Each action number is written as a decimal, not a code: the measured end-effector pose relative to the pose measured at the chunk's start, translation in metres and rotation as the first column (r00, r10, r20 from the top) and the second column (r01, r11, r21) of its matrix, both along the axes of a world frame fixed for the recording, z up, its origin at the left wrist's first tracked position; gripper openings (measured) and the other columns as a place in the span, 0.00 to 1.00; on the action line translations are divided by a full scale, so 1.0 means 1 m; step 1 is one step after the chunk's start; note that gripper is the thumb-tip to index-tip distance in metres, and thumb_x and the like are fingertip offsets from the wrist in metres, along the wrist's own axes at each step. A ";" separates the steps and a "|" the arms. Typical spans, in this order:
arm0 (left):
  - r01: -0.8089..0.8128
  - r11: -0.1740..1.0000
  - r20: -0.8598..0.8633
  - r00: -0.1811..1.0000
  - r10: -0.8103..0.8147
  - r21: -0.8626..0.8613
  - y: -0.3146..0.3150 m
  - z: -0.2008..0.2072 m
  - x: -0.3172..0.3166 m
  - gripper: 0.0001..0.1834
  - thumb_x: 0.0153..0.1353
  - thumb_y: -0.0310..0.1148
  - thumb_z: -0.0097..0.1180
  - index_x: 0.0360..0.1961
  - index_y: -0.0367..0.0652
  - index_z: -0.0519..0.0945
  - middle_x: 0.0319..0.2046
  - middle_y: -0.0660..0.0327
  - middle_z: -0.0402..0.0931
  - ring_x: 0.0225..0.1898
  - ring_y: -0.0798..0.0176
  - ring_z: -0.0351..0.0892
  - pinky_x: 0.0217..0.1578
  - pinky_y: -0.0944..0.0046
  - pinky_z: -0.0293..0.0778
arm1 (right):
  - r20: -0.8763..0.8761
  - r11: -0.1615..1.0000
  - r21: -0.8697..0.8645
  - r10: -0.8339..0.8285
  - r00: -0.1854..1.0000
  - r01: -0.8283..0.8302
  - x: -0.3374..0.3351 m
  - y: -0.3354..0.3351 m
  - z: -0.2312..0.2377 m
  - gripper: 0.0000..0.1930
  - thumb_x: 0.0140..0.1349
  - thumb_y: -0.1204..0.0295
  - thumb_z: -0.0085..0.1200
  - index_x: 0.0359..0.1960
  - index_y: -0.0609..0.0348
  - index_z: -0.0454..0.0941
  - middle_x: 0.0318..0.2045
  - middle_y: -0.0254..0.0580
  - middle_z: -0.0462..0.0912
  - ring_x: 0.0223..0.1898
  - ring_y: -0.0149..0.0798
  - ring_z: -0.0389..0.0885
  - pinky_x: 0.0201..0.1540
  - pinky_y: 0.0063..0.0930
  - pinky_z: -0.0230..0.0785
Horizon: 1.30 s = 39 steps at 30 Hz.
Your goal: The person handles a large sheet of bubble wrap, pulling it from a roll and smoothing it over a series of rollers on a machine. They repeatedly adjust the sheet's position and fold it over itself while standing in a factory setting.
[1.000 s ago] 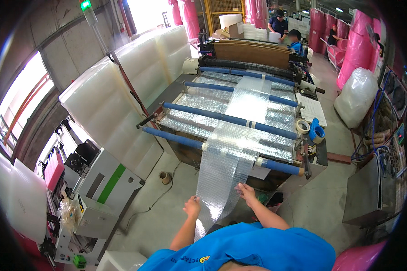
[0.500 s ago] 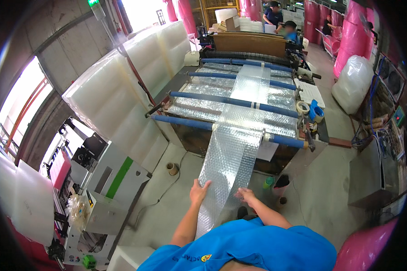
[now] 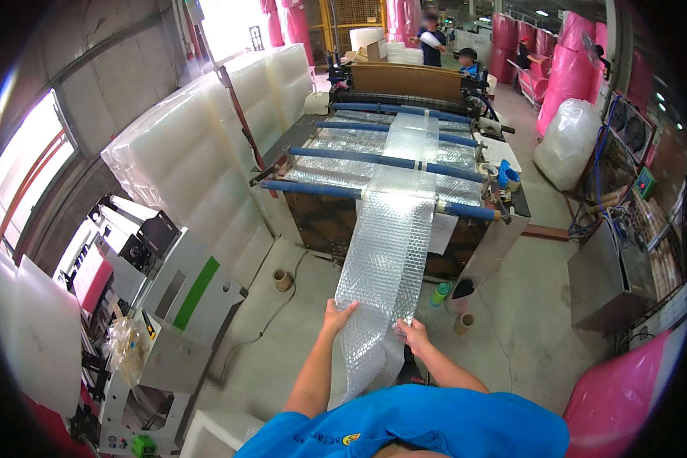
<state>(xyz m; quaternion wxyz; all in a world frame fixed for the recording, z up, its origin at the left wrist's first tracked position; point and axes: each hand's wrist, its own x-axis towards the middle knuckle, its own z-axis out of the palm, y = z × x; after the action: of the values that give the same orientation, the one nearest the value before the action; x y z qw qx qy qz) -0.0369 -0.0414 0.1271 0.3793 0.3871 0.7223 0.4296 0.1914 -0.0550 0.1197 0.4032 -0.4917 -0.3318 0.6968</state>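
Observation:
A long clear sheet of bubble wrap (image 3: pixel 385 252) runs down toward me over the blue rollers (image 3: pixel 404 162) of a machine. My left hand (image 3: pixel 340 315) is closed on its left edge, thumb on top. At the right edge my right hand (image 3: pixel 412 336) pinches the sheet between thumb and fingers. Below my hands the sheet hangs down in front of my body, its lower end partly hidden by my blue shirt. Silvery bubble film (image 3: pixel 336 156) lies beneath the rollers on the machine bed.
White wrapped stacks (image 3: pixel 206 130) stand left of the machine. A grey machine with a green stripe (image 3: pixel 196 294) is at the near left. A cardboard tube (image 3: pixel 282 280), a green bottle (image 3: pixel 440 294) and a bin (image 3: pixel 462 296) stand on the floor. Two people (image 3: pixel 433 40) work beyond the machine.
My right hand has closed on the sheet's right edge, where its fingers were looser before. The view has shifted a little, and a person at the back has turned and moved.

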 end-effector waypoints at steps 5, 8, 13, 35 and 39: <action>-0.059 0.998 -0.211 0.976 0.062 0.018 -0.018 0.008 -0.002 0.35 0.35 0.54 0.59 0.38 0.39 0.64 0.31 0.47 0.71 0.35 0.50 0.71 0.35 0.58 0.66 | 0.071 0.999 0.050 0.009 0.997 -0.013 0.009 -0.001 -0.011 0.09 0.52 0.65 0.50 0.31 0.55 0.67 0.25 0.34 0.75 0.22 0.25 0.70 0.22 0.18 0.63; -0.043 0.996 -0.258 0.966 0.020 -0.083 -0.023 0.032 -0.003 0.33 0.38 0.56 0.56 0.38 0.40 0.65 0.32 0.48 0.72 0.36 0.49 0.71 0.35 0.58 0.66 | 0.075 1.000 0.002 -0.008 0.997 0.008 0.005 -0.006 -0.006 0.08 0.53 0.66 0.49 0.30 0.55 0.67 0.25 0.34 0.75 0.21 0.24 0.69 0.22 0.18 0.63; -0.057 0.988 -0.369 0.929 -0.001 -0.146 -0.035 0.024 -0.007 0.31 0.42 0.55 0.52 0.39 0.40 0.67 0.35 0.49 0.72 0.39 0.50 0.70 0.38 0.57 0.65 | 0.121 0.999 -0.052 0.012 0.993 -0.006 0.000 -0.016 -0.023 0.08 0.53 0.66 0.48 0.29 0.56 0.67 0.22 0.34 0.73 0.19 0.23 0.68 0.20 0.16 0.61; 0.028 0.996 -0.386 0.920 -0.058 -0.084 0.168 0.081 0.028 0.21 0.50 0.49 0.44 0.37 0.43 0.69 0.36 0.50 0.71 0.40 0.49 0.69 0.39 0.56 0.64 | 0.096 0.958 0.219 -0.210 0.973 0.185 0.035 0.182 0.043 0.11 0.56 0.65 0.42 0.28 0.59 0.70 0.19 0.33 0.73 0.17 0.20 0.64 0.18 0.13 0.57; 0.042 0.999 -0.365 0.930 -0.035 0.010 0.193 0.025 0.016 0.29 0.49 0.52 0.44 0.41 0.37 0.68 0.37 0.46 0.70 0.41 0.45 0.67 0.42 0.56 0.62 | 0.112 0.969 0.236 -0.102 0.988 0.073 0.038 0.204 0.019 0.09 0.55 0.65 0.44 0.28 0.59 0.70 0.20 0.33 0.73 0.18 0.22 0.66 0.18 0.14 0.59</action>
<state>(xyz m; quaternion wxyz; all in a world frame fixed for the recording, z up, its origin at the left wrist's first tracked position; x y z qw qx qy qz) -0.0207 0.1516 0.1522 0.2435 0.4777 0.7685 0.3492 0.2296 0.1485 0.1382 0.4670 -0.4977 -0.4128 0.6032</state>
